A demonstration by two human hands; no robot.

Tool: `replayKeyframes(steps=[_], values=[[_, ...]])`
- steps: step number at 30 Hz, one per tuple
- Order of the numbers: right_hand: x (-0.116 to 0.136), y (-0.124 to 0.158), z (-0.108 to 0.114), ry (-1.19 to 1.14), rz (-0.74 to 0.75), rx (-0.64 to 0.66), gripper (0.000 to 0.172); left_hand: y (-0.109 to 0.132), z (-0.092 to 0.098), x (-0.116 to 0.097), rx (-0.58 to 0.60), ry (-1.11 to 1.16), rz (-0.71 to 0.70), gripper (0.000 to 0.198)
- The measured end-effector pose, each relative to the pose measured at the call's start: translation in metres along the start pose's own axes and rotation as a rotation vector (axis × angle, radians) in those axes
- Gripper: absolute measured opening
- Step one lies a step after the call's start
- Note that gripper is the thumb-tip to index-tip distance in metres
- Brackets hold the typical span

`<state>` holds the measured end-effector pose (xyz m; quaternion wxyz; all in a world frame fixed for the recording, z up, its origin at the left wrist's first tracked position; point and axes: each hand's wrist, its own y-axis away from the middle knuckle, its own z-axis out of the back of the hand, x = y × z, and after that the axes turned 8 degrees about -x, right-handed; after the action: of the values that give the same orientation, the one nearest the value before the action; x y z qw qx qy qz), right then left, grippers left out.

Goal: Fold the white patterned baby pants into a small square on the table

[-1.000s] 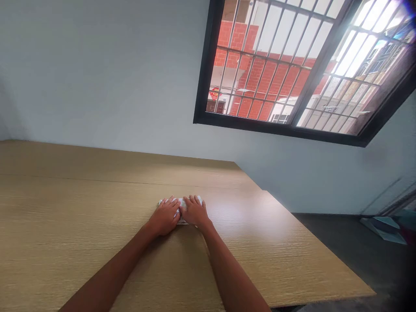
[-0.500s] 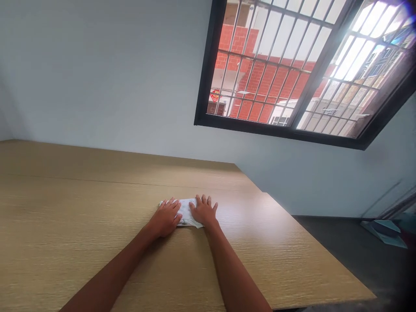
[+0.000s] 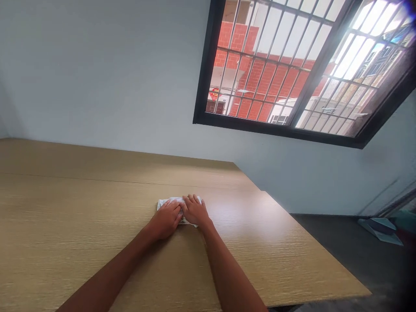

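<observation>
A white folded cloth (image 3: 173, 199) with dark marks lies flat on the wood-grain tabletop (image 3: 81, 216). My left hand (image 3: 166, 220) rests on its left part, fingers stretched forward and lying flat. On the right part lies my right hand (image 3: 195, 211), palm down with its fingers extended. The two hands touch or nearly touch near the cloth's middle. Most of the cloth is hidden under them; its back edge and a strip at the front show.
A seam runs across the table toward the back. Behind it stands a pale wall (image 3: 113, 86) with a barred, dark-framed window (image 3: 247, 127). The table's right edge drops to a dark floor (image 3: 328, 234), where a light blue flat object (image 3: 381, 229) lies.
My right hand has slid left over the cloth toward my left hand, narrowing the gap between them. My left hand stays almost in place on the cloth.
</observation>
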<state>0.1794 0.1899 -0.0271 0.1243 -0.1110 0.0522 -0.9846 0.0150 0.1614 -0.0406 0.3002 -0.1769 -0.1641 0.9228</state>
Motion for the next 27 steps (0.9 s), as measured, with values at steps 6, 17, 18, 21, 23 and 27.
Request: replayKeyframes(steps=[6,17,18,21,23,27], values=[[-0.012,-0.005,0.0,-0.008,-0.112,0.048,0.066,0.003,-0.001,0.001,0.089,-0.065,0.027,0.049],[-0.027,-0.008,0.0,-0.021,-0.323,-0.024,0.077,0.004,0.001,0.003,0.11,-0.046,0.02,0.049],[-0.026,-0.008,0.001,-0.028,-0.325,-0.036,0.076,0.004,0.0,0.004,0.103,-0.038,0.019,0.048],[-0.024,-0.008,0.003,-0.054,-0.314,-0.113,0.065,0.006,-0.002,0.005,0.081,-0.019,0.02,0.047],[-0.025,-0.009,0.006,-0.061,-0.3,-0.18,0.056,0.006,-0.002,0.006,0.056,-0.004,0.016,0.045],[-0.027,-0.009,0.01,-0.055,-0.323,-0.225,0.046,0.004,0.003,0.004,-0.035,0.09,-0.034,0.037]])
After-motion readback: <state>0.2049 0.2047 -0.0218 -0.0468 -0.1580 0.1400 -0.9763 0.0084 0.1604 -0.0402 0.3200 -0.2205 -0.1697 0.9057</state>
